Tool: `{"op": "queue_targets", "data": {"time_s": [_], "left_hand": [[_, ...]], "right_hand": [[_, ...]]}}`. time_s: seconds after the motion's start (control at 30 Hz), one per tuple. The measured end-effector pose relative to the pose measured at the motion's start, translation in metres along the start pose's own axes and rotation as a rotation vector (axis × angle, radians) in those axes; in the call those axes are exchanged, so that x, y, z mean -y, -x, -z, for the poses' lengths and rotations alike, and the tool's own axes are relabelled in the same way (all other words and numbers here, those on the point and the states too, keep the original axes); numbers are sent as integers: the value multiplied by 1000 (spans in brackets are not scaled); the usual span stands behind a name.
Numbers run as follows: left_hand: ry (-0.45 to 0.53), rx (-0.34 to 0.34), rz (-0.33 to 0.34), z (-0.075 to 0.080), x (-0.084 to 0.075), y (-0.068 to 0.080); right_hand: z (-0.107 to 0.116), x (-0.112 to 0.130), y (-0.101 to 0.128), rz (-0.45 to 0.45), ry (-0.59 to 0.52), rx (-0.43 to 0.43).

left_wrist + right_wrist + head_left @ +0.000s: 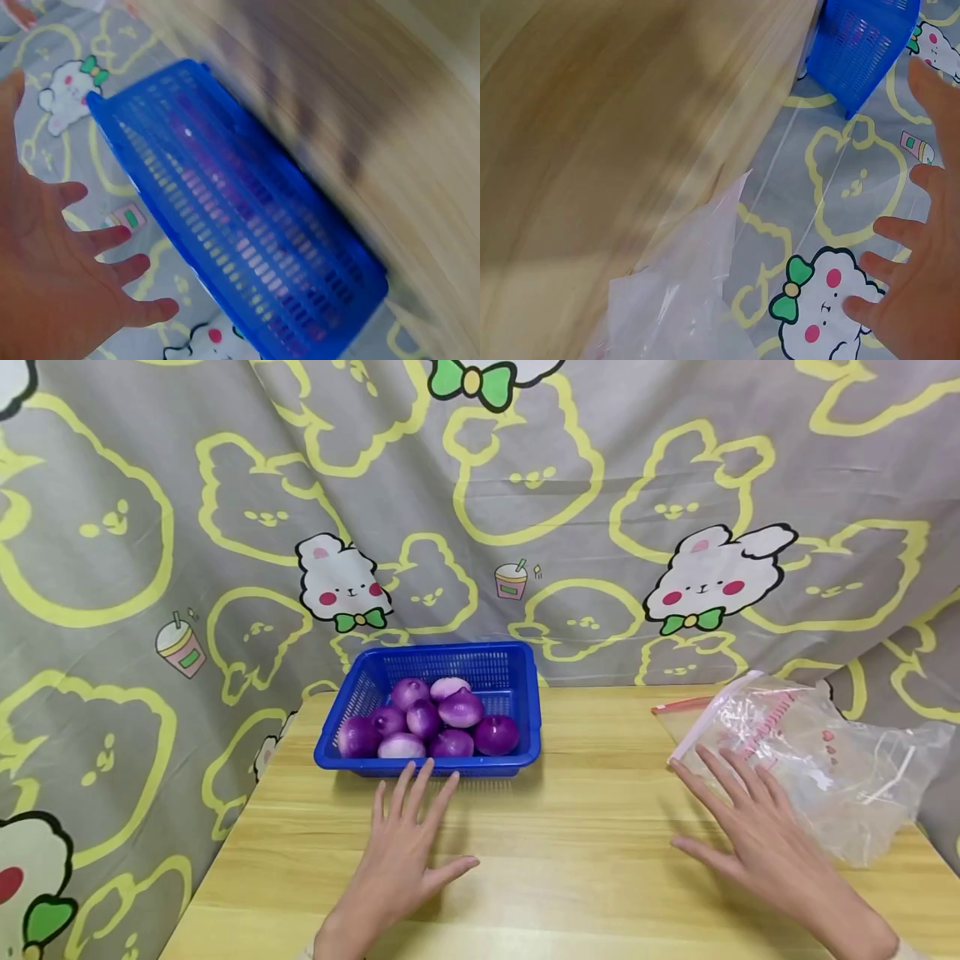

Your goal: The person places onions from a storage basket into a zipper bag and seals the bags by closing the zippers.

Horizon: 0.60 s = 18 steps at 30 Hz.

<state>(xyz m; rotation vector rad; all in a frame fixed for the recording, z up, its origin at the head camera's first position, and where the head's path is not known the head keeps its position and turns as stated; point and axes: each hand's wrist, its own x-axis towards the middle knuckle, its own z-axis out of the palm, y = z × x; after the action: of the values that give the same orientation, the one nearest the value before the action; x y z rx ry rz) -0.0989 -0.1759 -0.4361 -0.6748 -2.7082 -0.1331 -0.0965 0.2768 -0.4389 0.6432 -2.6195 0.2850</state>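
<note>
Several purple onions lie heaped in a blue plastic basket at the table's back left. My left hand hovers in front of the basket with fingers spread, holding nothing. In the left wrist view the same hand appears beside the basket's slotted wall, apart from it. On the right lies a clear plastic zip bag with pink print. My right hand, fingers spread, is over the bag's near left edge; whether it touches the bag I cannot tell. The right wrist view shows that hand holding nothing.
The wooden table stretches between the basket and the bag. Behind it hangs a grey curtain with yellow outlines and cartoon animals, which also covers the left side. The basket stands close to the curtain.
</note>
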Motion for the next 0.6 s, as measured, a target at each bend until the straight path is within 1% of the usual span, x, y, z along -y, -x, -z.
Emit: {"op": "queue_targets", "data": {"time_s": [0.1, 0.2, 0.3, 0.43, 0.53, 0.6], "left_hand": [[33, 7, -28, 1, -6, 0], [66, 20, -58, 3, -11, 1], [99, 26, -92, 6, -16, 2], [152, 34, -125, 9, -22, 2], [170, 50, -144, 10, -26, 2], [179, 60, -159, 9, -29, 1]], "right_hand": [[-1, 2, -4, -11, -32, 4], [-3, 1, -11, -1, -43, -24], [-7, -3, -22, 17, -18, -49], [-12, -13, -38, 12, 34, -51], [-16, -21, -49, -14, 69, -36], [-17, -27, -56, -52, 79, 1]]}}
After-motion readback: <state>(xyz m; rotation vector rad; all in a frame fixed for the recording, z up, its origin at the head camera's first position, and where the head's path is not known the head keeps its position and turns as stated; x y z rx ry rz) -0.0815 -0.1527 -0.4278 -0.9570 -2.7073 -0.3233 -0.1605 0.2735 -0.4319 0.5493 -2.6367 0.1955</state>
